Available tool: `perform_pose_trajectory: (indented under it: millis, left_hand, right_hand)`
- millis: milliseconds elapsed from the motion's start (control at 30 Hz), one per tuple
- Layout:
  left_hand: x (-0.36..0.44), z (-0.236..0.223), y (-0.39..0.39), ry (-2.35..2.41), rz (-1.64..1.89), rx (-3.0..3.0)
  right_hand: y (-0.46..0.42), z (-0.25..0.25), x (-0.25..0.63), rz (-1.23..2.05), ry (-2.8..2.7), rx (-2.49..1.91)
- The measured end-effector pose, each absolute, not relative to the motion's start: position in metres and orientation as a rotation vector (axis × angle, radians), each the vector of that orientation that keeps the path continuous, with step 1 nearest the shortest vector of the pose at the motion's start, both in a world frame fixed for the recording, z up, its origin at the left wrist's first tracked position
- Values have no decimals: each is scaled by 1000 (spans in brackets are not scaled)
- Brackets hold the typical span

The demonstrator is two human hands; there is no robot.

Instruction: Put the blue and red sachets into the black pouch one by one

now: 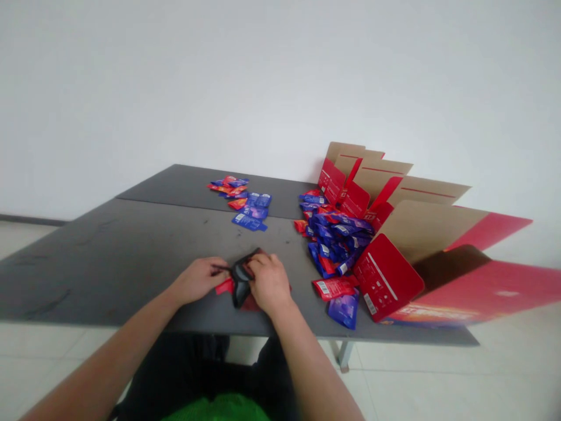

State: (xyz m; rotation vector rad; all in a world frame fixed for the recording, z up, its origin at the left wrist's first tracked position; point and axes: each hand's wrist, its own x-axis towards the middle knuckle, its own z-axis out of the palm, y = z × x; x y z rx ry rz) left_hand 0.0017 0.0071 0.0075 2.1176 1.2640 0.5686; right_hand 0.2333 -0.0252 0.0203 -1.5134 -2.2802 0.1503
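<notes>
Near the table's front edge, my left hand (199, 280) is closed, its fingertips pinching a thin dark end of a black, glossy, curved object (240, 285). From the other side my right hand (268, 283) grips the same object, fingers bent over its top. What kind of thing it is cannot be made out. A small red piece (225, 286) shows beside my left fingertips. Something dark red (250, 303) lies partly hidden under my right hand.
To the right, a heap of blue and red packets (335, 237) lies against a row of open red cartons (482, 286). More packets (228, 186) and blue flat cards (252, 215) lie farther back on the grey table (131, 251). A white wall stands behind.
</notes>
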Motion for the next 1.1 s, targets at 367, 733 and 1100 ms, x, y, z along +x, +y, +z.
perform_pose_trajectory:
  millis: [367, 733, 1100]
  left_hand:
    - [-2, 1, 11, 1231, 531, 2129]
    - [1, 3, 8, 1276, 574, 2061]
    - [1, 2, 8, 1336, 509, 2102]
  right_hand:
    - [-32, 25, 228, 179, -2428, -1242]
    - [-12, 37, 248, 92, -2204, -1572]
    - [8, 41, 273, 46, -2074, -1802]
